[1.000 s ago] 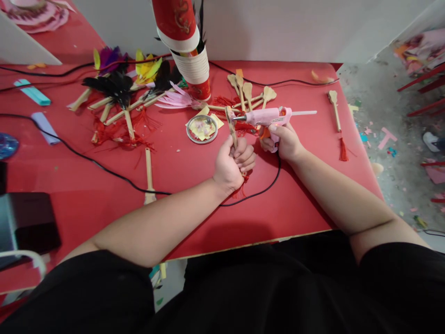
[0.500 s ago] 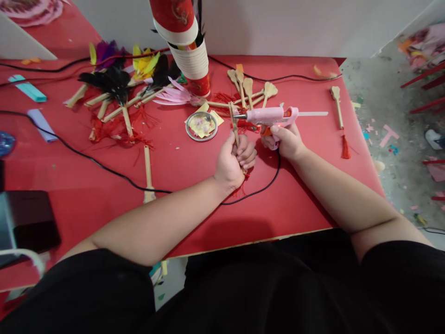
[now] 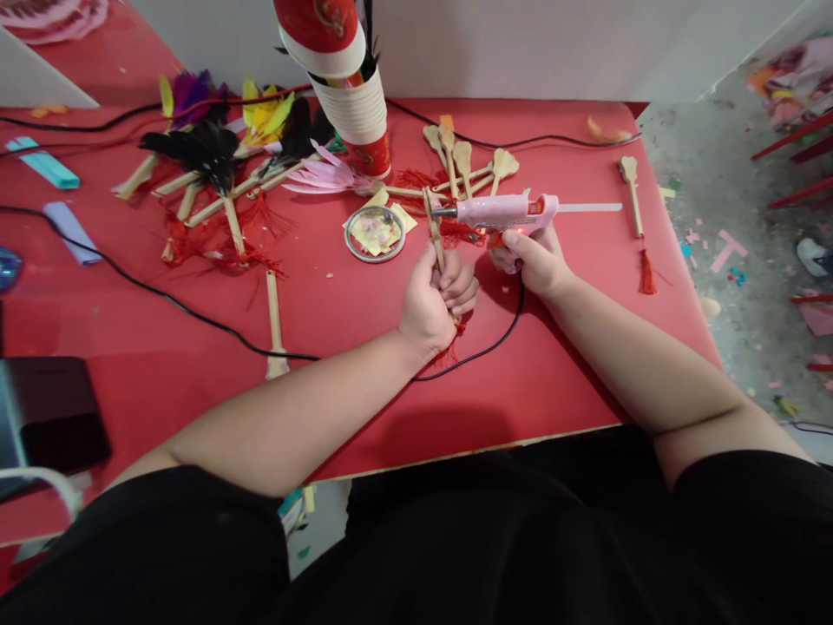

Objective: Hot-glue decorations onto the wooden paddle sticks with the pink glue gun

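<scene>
My left hand (image 3: 441,299) is closed round a wooden stick (image 3: 434,227), which stands up out of the fist with its wider head on top. Red tassel threads (image 3: 449,349) hang below that fist. In my right hand (image 3: 530,260) is a pink hot glue gun (image 3: 498,209), its metal nozzle at the stick's head; whether they touch I cannot tell. A pale glue stick (image 3: 589,207) juts from the gun's back end. Just left of the held stick, a round metal lid (image 3: 348,239) has yellowish scraps in it.
Feathered sticks with red tassels (image 3: 221,161) lie at the back left, beside stacked paper cups (image 3: 357,108). Several bare wooden sticks (image 3: 463,161) are behind the gun. One tasselled stick (image 3: 631,195) lies at right. A black cable (image 3: 214,321) crosses the red table (image 3: 364,417).
The glue gun's nozzle has shifted slightly left and up against the stick's head. Both hands keep their grips; the whole view has drifted a little.
</scene>
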{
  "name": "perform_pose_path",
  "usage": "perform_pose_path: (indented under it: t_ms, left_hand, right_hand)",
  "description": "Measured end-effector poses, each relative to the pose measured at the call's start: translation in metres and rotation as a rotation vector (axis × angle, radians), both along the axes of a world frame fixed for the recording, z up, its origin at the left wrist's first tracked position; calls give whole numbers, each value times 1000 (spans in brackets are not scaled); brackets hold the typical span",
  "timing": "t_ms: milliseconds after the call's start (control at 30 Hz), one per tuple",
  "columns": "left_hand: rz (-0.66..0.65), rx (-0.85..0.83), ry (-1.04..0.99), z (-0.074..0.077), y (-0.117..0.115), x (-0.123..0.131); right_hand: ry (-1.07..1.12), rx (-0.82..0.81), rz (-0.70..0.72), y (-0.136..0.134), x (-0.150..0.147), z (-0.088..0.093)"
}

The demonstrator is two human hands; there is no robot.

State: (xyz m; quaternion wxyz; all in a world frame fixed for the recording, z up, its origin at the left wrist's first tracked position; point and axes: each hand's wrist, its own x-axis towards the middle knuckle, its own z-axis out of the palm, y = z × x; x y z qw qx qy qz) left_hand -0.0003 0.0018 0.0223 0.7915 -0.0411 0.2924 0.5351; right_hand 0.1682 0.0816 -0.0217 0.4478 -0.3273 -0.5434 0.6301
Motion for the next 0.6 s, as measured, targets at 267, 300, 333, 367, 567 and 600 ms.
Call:
perform_pose_path:
  t_ms: [267, 300, 333, 367, 567, 600]
  left_hand:
    - [4, -15, 15, 2, -1, 0]
    - [2, -15, 17, 3, -1, 0]
    - [-1, -13, 18, 3, -1, 0]
    - [-1, -9, 17, 3, -1, 1]
    - [-9, 8, 10, 3, -1, 0]
    - [-8, 5, 9, 2, -1, 0]
  right_hand:
    - [-49, -2, -40, 0, 1, -1]
    - [-41, 1, -46, 0, 0, -1]
    - [-32, 3, -50, 0, 0, -2]
    - [-23, 3, -52, 0, -1, -2]
    - [-7, 49, -57, -2, -4, 1]
    - [-12, 53, -57, -2, -4, 2]
